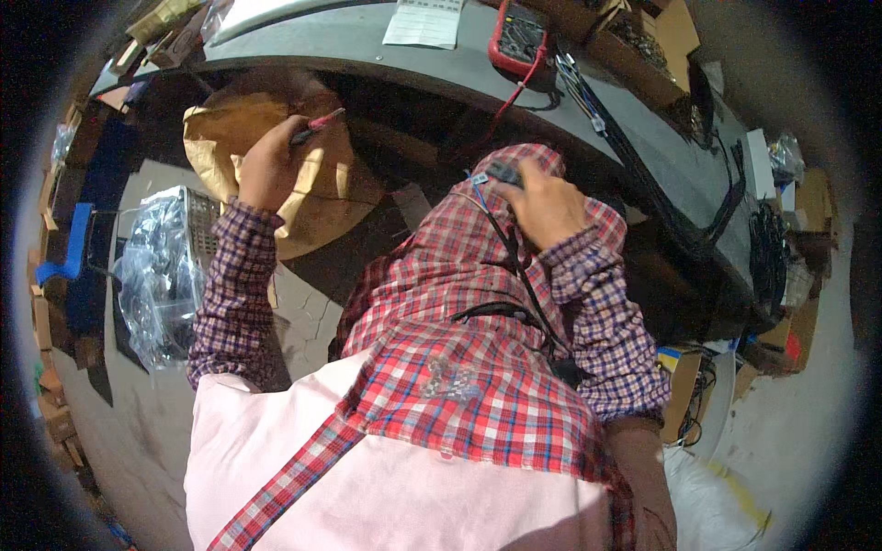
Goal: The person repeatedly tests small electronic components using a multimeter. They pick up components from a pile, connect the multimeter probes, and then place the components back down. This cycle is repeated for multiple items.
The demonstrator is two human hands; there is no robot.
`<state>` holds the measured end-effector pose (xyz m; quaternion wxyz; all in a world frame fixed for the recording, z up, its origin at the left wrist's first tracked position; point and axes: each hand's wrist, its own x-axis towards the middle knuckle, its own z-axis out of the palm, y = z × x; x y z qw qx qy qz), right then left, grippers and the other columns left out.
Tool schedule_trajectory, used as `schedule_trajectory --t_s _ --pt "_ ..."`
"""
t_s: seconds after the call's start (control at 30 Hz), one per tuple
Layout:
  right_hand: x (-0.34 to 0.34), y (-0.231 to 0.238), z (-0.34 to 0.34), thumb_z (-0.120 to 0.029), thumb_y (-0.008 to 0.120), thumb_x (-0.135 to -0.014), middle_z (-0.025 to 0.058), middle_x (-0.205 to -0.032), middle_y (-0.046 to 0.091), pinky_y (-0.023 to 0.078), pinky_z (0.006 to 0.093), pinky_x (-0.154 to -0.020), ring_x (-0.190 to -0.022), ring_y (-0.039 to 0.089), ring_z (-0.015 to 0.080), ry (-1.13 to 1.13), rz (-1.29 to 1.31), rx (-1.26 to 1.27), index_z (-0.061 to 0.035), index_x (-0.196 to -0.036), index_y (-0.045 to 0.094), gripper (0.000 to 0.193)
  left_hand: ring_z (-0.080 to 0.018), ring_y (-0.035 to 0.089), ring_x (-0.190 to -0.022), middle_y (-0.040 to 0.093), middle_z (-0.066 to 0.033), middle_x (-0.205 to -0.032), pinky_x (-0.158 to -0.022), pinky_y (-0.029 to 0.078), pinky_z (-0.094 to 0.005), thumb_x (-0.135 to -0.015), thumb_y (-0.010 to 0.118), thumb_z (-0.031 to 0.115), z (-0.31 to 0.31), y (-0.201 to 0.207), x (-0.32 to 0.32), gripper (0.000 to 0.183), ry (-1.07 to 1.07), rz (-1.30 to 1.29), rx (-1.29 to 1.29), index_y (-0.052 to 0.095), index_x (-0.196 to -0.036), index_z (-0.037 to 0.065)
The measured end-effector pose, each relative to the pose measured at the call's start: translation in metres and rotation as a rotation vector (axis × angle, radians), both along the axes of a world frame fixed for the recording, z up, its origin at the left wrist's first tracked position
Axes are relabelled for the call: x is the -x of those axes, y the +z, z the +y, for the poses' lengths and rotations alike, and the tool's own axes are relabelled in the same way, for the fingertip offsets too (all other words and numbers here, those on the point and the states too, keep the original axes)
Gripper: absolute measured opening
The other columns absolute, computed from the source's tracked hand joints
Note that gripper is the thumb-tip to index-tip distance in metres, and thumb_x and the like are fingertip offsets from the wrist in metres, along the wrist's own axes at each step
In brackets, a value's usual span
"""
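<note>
My left hand (pixel 268 167) is raised on the left, its fingers closed round a slim red-and-black pen-like tool (pixel 322 121) with a thin tip pointing right. Whether it is a test probe I cannot tell for sure. Crumpled brown paper (pixel 209 138) lies just behind that hand. Over my lap, my right hand (pixel 551 204) grips a small black connector (pixel 503 174) between thumb and fingers. Blue wires and a small pale tag show beside the connector. A black cable (pixel 516 250) trails down from there across the red checked apron (pixel 413 303).
The grey workbench (pixel 340 41) curves across the front, holding a red multimeter (pixel 517 39) with a red lead, a printed sheet (pixel 423 22) and a black wire bundle (pixel 634 161). A cardboard box (pixel 648 55) stands at the far right. Plastic-wrapped goods (pixel 161 275) sit at left.
</note>
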<state>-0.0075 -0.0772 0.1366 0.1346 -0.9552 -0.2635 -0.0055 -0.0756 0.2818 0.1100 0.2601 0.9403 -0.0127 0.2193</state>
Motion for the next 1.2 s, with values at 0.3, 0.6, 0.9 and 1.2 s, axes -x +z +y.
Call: schedule_trajectory --t_s 0.3,0.6,0.9,1.2 --pt "0.056 -0.007 -0.032 -0.008 0.052 -0.085 0.0257 -0.083 0.061 0.050 0.0469 -0.072 -0.084 0.062 0.0389 -0.106 0.162 0.137 0.0008 -0.107 0.043 0.025 -0.0170 0.060 -0.078 0.063 -0.0135 -0.088 -0.068 0.046 -0.0278 -0.096 0.052 0.019 -0.017 -0.038 0.013 0.024 -0.052 -0.020 0.306 0.058 -0.111 0.003" --pt "0.164 0.067 -0.284 -0.003 0.044 -0.090 0.0177 -0.087 0.064 0.050 0.0373 -0.068 -0.076 0.064 0.0274 -0.892 0.154 0.009 -0.0094 -0.125 0.044 0.035 -0.0059 0.047 -0.076 0.056 0.0023 -0.087 -0.066 0.039 -0.0215 -0.100 0.047 0.027 -0.045 -0.039 -0.011 0.029 -0.207 0.061 0.649 0.059 -0.107 0.001" --pt "0.267 0.009 -0.519 -0.006 0.053 -0.091 0.0211 -0.141 0.038 0.045 0.0470 -0.100 -0.120 0.048 0.0384 -1.250 0.480 0.675 -0.0074 -0.142 0.027 0.057 -0.0057 0.048 -0.076 0.057 0.0032 -0.090 -0.067 0.040 -0.0200 -0.100 0.046 0.023 -0.061 -0.017 -0.019 0.026 -0.280 0.076 0.747 0.059 -0.109 0.002" --pt "0.173 0.009 -0.412 -0.002 0.054 -0.085 0.0180 -0.123 0.053 0.046 0.0421 -0.093 -0.107 0.055 0.0357 -0.926 -0.082 0.334 -0.0089 -0.129 0.048 0.045 -0.0030 0.041 -0.068 0.049 0.0035 -0.080 -0.059 0.034 -0.0188 -0.100 0.044 0.027 -0.080 0.001 -0.018 0.026 -0.209 -0.075 0.538 0.054 -0.105 0.003"
